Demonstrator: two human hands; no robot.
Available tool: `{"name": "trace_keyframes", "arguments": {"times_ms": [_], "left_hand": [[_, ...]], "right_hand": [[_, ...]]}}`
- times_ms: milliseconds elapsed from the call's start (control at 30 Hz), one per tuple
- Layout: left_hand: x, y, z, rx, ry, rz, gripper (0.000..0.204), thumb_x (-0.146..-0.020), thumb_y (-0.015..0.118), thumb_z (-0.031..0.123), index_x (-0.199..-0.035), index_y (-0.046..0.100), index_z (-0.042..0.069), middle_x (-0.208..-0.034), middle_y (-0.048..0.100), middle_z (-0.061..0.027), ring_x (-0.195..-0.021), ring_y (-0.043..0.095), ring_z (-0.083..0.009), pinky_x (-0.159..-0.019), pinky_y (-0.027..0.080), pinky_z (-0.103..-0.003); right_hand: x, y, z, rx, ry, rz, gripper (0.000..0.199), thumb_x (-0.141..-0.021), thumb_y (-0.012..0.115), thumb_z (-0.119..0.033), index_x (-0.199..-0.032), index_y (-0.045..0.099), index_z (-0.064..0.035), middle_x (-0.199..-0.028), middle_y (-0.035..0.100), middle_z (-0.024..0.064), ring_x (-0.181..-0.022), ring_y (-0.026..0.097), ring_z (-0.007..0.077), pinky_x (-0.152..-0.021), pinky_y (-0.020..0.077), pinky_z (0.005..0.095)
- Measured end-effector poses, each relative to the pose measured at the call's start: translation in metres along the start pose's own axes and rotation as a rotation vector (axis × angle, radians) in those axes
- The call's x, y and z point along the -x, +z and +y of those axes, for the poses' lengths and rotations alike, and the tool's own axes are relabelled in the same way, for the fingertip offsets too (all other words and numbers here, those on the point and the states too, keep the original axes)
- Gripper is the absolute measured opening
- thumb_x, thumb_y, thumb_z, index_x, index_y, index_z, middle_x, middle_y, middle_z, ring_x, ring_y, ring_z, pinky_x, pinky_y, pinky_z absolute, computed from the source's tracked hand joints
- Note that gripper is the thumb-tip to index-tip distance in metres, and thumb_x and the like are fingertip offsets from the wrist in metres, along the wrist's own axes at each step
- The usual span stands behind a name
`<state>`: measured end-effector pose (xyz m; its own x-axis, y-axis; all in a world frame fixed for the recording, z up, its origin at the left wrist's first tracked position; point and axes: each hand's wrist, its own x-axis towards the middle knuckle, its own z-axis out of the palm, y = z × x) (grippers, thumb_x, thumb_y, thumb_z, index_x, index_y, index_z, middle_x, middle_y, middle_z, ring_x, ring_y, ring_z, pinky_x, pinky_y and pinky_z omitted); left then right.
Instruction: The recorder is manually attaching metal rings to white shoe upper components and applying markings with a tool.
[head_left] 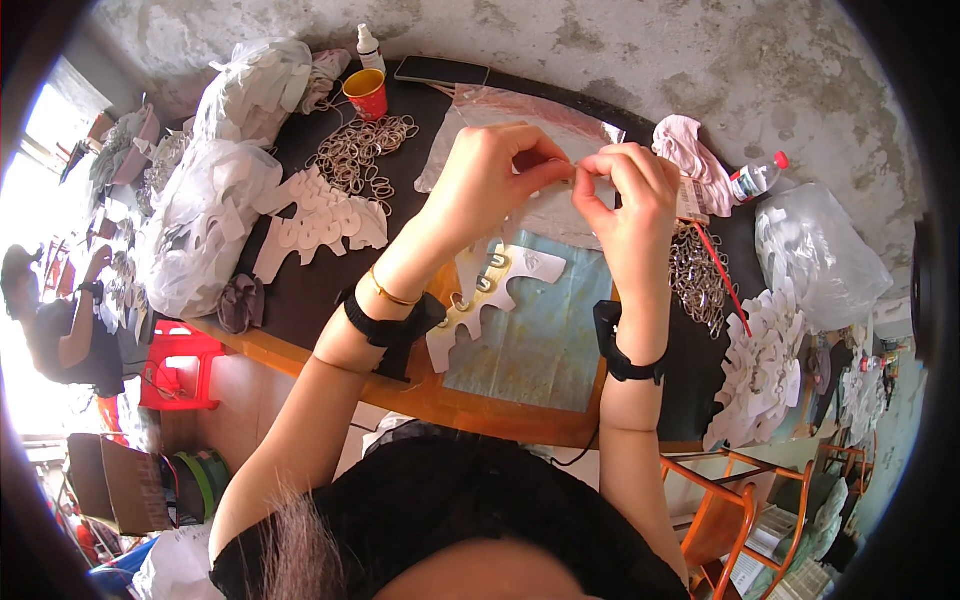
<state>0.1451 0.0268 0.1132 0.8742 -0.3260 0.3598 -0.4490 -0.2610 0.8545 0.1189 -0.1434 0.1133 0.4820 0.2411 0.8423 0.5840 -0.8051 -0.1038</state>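
Now a tiny item (572,180), too small to identify, is showing between the pinching fingertips of the left hand (490,180) and right hand (632,195), beyond a white cut-out card (527,263) bearing rings. Outward, a red cup (367,98) is standing beside heaped metal rings (362,148), its contents indiscernible; translucent bags (205,225) are holding white pieces.

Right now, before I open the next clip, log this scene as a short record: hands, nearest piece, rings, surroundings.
Left hand: thumb and fingertips pinched
Right hand: pinched close beside it; anything between them too small to identify
Nearest piece: white scalloped cutout with metal rings, on a bluish sheet
Loose rings: left pile by a red-and-yellow cup; right pile beside a thin red stick
Right side: pink cloth, red-capped bottle, clear plastic bag
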Motion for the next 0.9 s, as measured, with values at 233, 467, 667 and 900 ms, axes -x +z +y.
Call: {"name": "trace_keyframes", "arguments": {"times_ms": [233, 467, 667, 900], "left_hand": [[-0.006, -0.01, -0.002, -0.292, 0.853, 0.062, 0.018, -0.062, 0.07, -0.001, -0.078, 0.066, 0.006, -0.075, 0.057, -0.0021, -0.071, 0.057, -0.0184, -0.062, 0.047, -0.029], [-0.003, -0.007, 0.003, -0.281, 0.837, 0.061, 0.016, -0.064, 0.07, -0.001, -0.077, 0.064, 0.006, -0.075, 0.055, -0.0016, -0.07, 0.056, -0.0185, -0.062, 0.048, -0.029], [-0.001, -0.001, -0.001, -0.125, 0.367, -0.004, 0.012, -0.073, 0.068, 0.003, -0.082, 0.061, -0.001, -0.075, 0.058, -0.0054, -0.067, 0.059, -0.0151, -0.064, 0.049, -0.027], [-0.005, 0.004, -0.012, 0.049, 0.129, -0.083, 0.011, -0.08, 0.062, 0.006, -0.081, 0.057, -0.002, -0.081, 0.062, -0.0027, -0.073, 0.058, -0.0083, -0.068, 0.047, -0.023]], "right_hand": [[0.012, 0.001, 0.022, -1.3, 0.909, -0.421, 0.013, -0.078, 0.066, -0.013, -0.078, 0.059, -0.0018, -0.075, 0.057, -0.0029, -0.07, 0.046, 0.0041, -0.064, 0.0351, 0.0218], [0.018, 0.003, 0.031, -1.526, 0.852, -0.491, 0.017, -0.079, 0.066, -0.018, -0.078, 0.06, -0.0021, -0.078, 0.057, -0.0029, -0.071, 0.045, 0.0027, -0.066, 0.0341, 0.0187], [0.002, 0.0, -0.002, -0.586, 0.44, -0.186, 0.011, -0.072, 0.068, -0.006, -0.077, 0.059, -0.0055, -0.072, 0.058, 0.0013, -0.067, 0.052, 0.0109, -0.068, 0.0368, 0.0235], [0.0, 0.001, 0.004, -0.229, 0.097, -0.079, 0.013, -0.073, 0.07, -0.008, -0.083, 0.061, -0.0058, -0.082, 0.061, 0.0032, -0.078, 0.058, 0.0208, -0.072, 0.0397, 0.0321]]}}
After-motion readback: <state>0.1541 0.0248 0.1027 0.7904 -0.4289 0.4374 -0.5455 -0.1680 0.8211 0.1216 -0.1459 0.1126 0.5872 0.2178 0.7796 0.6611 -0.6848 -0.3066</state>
